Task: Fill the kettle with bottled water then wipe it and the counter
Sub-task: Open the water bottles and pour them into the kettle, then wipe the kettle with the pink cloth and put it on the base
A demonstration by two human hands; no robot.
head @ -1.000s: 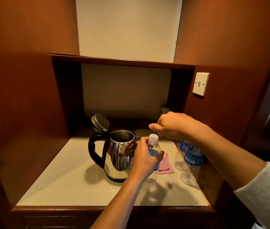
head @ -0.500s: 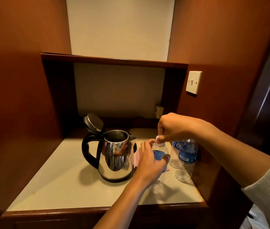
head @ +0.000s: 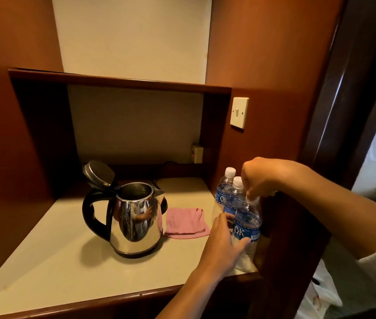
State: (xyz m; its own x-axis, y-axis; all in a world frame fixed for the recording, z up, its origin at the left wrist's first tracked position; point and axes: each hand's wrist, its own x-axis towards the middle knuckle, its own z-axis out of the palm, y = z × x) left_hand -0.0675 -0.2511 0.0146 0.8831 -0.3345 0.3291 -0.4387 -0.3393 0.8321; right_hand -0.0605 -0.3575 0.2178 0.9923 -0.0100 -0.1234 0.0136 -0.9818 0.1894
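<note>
A steel kettle [head: 136, 217] with a black handle stands on the pale counter [head: 55, 261], its lid [head: 98, 172] tipped open. A folded pink cloth [head: 186, 223] lies just right of it. My left hand [head: 222, 240] grips the body of a clear water bottle [head: 248, 223] with a blue label at the counter's right edge. My right hand [head: 266, 177] is closed over that bottle's top, hiding the cap. Two more capped bottles [head: 227, 192] stand behind it against the right wall.
The counter sits in a wooden niche with a low shelf [head: 122, 81] overhead and walls on both sides. A plug adapter [head: 197, 154] and cable sit at the back right corner. A wall switch [head: 239, 112] is mounted on the right panel.
The held bottle has moved right, away from the kettle to the counter's right edge, uncovering the pink cloth. My right hand stays closed over its top. The camera view has shifted.
</note>
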